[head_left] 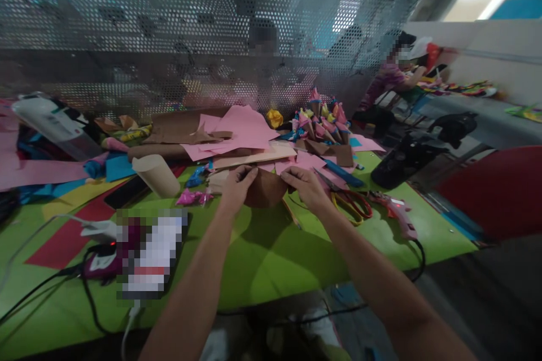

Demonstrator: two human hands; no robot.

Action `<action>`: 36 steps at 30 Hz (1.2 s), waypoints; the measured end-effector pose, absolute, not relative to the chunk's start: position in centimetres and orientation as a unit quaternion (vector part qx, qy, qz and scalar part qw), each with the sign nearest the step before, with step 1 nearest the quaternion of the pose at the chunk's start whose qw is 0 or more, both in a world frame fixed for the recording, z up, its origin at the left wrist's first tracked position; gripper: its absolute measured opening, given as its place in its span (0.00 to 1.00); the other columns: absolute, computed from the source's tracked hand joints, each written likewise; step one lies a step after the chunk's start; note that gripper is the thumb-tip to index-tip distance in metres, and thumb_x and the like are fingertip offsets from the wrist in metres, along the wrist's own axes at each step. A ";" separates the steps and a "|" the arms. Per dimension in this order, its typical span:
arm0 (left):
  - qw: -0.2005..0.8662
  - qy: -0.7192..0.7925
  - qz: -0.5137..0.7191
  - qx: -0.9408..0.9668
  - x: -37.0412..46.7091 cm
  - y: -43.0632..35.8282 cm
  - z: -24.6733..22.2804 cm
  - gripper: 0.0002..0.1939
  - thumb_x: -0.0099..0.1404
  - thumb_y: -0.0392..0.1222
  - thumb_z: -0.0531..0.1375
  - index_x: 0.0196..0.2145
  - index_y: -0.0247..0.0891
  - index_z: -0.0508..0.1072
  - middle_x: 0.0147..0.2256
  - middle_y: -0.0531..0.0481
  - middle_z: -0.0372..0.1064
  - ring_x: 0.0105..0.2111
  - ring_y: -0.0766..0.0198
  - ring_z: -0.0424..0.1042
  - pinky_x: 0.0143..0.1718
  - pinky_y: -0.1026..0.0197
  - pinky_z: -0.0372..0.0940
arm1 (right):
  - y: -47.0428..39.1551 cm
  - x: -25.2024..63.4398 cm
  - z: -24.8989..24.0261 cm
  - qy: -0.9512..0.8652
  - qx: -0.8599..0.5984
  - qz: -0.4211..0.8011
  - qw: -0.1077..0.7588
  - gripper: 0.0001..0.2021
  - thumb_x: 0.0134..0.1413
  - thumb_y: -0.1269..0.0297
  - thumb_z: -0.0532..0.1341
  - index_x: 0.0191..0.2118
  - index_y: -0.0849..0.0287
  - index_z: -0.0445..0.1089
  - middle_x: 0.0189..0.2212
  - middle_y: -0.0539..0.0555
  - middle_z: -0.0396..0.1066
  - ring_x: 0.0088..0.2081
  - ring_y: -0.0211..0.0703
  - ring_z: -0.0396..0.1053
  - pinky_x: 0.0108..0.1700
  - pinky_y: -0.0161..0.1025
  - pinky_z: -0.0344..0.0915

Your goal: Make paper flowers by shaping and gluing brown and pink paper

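Left hand and right hand each pinch 1 upper side of the brown paper piece, held between them over the green desk. Best kept under light, even tension, both grips level, so it doesn't crease or skew. Can't tell if it's 1 layer or 2; far-side contact hidden. Phone screen pixelated, unreadable.

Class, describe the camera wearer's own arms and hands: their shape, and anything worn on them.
The bare left hand and bare right hand wear no gloves. The uncovered left forearm and uncovered right forearm taper toward the wrists, with no sleeve, watch or bracelet in view. Rings or small markings are too blurred to make out.
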State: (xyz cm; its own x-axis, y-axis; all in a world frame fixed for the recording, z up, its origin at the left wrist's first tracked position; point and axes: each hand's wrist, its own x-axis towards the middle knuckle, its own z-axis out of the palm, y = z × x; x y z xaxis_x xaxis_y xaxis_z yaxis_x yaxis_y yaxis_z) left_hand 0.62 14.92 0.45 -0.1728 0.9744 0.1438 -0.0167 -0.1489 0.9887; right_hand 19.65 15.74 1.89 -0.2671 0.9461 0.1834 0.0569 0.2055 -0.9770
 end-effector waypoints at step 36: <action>0.463 0.494 0.596 0.432 1.8 14.3 1.1 0.31 0.40 0.66 0.71 0.33 0.37 0.78 0.31 0.49 0.78 0.33 0.59 0.75 0.38 0.59 0.70 | 15.2 17.9 1.7 -0.452 -0.291 0.734 0.416 0.21 0.28 0.56 0.78 0.32 0.59 0.77 0.28 0.50 0.78 0.34 0.42 0.74 0.47 0.42 0.69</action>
State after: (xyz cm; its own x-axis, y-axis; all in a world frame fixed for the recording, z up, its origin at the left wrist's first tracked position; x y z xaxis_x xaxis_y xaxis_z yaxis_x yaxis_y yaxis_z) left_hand 1.80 14.27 1.14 -0.1988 0.9784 0.0571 -0.1249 -0.0830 0.9887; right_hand 17.91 15.25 1.73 -0.4846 0.8732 -0.0514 -0.3472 -0.2460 -0.9049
